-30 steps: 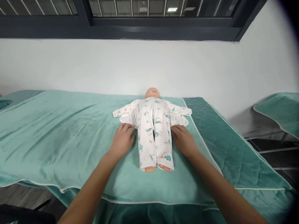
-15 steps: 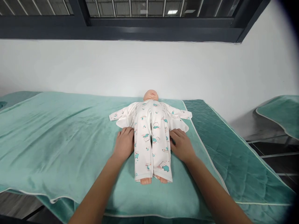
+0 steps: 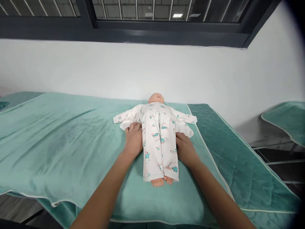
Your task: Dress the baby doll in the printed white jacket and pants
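Note:
A baby doll (image 3: 156, 98) lies on its back, head toward the wall, bare feet (image 3: 157, 182) toward me. It wears a white long-sleeved top (image 3: 130, 115), arms spread and side flaps fanned out. White baby trousers (image 3: 152, 156) with teal and red animal prints cover its legs, a dark seam line running down between them. At the trousers' left edge, my left hand (image 3: 133, 137) has its fingers curled against the cloth. My right hand (image 3: 186, 149) is closed at the opposite edge, level with the thighs. Both sets of fingertips are partly hidden.
A teal blanket (image 3: 59, 143) with pale piping lies under the doll. To the right is a darker quilted cover (image 3: 228, 152). Behind stands a white wall (image 3: 95, 70) below a dark window frame (image 3: 166, 35). Another teal pad (image 3: 286, 119) shows at far right.
My left hand has moved up and right along the trousers. The trouser legs have shifted right, and the doll's feet are closer together. My right hand stays at its edge.

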Motion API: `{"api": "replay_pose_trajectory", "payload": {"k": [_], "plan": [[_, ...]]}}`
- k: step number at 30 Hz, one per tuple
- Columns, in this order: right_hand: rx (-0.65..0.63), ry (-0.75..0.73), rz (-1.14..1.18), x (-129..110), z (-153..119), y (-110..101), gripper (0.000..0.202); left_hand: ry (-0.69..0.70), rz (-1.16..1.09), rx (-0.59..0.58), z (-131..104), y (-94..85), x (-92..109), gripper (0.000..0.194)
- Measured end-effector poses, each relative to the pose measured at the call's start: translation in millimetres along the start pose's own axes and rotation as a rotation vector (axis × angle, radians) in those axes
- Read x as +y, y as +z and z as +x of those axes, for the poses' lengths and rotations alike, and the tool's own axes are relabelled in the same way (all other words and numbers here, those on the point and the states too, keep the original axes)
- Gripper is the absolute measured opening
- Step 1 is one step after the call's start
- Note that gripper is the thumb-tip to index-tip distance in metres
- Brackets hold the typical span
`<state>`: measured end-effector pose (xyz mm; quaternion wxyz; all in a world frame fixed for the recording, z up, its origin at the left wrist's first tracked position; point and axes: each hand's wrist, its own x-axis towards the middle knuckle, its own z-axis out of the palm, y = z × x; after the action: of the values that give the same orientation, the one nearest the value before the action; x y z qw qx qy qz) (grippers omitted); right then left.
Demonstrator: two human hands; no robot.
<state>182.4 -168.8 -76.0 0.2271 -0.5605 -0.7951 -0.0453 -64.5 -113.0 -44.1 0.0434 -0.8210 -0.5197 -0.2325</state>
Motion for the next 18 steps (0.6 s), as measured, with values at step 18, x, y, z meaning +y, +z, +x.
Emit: {"api": "replay_pose_trajectory", "payload": {"k": [18], "plan": [[0.05,-0.145,0.327,-4.4,3.3,-11.5,0.024,0.03,-0.655,0.046,7.4,13.4,-6.2,0.022]]}}
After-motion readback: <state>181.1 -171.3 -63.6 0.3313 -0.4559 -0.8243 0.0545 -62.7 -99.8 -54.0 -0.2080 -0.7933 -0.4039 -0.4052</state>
